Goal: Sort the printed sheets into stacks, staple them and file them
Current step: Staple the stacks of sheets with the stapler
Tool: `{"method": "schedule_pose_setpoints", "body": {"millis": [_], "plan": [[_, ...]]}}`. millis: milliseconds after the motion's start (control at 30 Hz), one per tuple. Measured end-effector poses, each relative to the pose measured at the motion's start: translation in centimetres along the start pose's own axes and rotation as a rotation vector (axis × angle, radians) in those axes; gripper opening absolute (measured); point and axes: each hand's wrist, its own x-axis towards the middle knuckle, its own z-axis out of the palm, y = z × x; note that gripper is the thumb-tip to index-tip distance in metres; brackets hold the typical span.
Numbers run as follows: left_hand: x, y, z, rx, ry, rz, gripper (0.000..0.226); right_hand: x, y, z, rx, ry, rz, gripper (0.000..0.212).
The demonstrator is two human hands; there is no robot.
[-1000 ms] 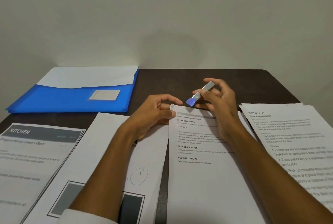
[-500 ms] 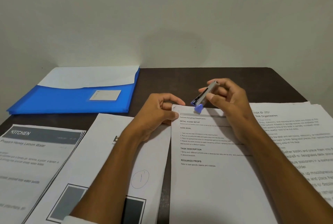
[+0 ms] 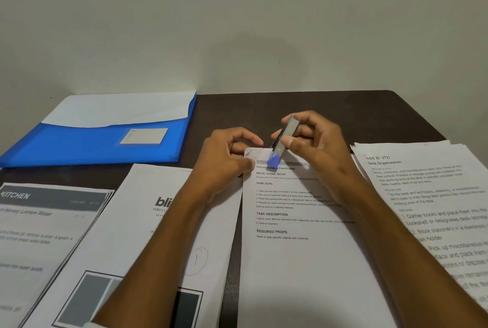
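Observation:
A small stapler (image 3: pixel 283 142), metal with a blue tip, is gripped in my right hand (image 3: pixel 315 148); its blue end points down at the top of the perfume sheets (image 3: pixel 298 253) in the middle of the table. My left hand (image 3: pixel 224 158) pinches the top left corner of those sheets, which curls up slightly. Other printed stacks lie around: a kitchen stack (image 3: pixel 39 235) at the left, a sheet with a grey picture (image 3: pixel 137 235) under my left forearm, and a desk organization stack (image 3: pixel 433 190) at the right. A blue folder (image 3: pixel 105 142) lies at the back left.
The dark table (image 3: pixel 330 108) ends at a plain wall behind. White paper (image 3: pixel 118 108) sticks out of the folder's top. The table's back right corner is rounded.
My right hand has swung the stapler from a flat tilt to nearly upright, its blue tip lowered onto the sheets' top edge. My left hand has lifted the corner a little.

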Motion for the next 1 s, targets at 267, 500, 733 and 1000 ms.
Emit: {"method": "schedule_pose_setpoints", "body": {"millis": [267, 500, 733, 1000], "plan": [[0.0, -0.2, -0.1, 0.047, -0.018, 0.065, 0.017, 0.0, 0.2, 0.4, -0.059, 0.016, -0.030, 0.022], [-0.1, 0.1, 1.8, 0.046, 0.003, 0.035, 0.027, -0.1, 0.0, 0.9, -0.068, 0.006, -0.043, 0.021], [-0.4, 0.1, 1.7, 0.048, -0.022, 0.049, 0.025, -0.2, -0.2, 1.3, -0.106, -0.002, -0.037, 0.021], [-0.1, 0.0, 1.2, 0.070, -0.039, 0.065, 0.025, -0.2, -0.2, 1.4, -0.119, 0.016, -0.051, 0.023]]}}
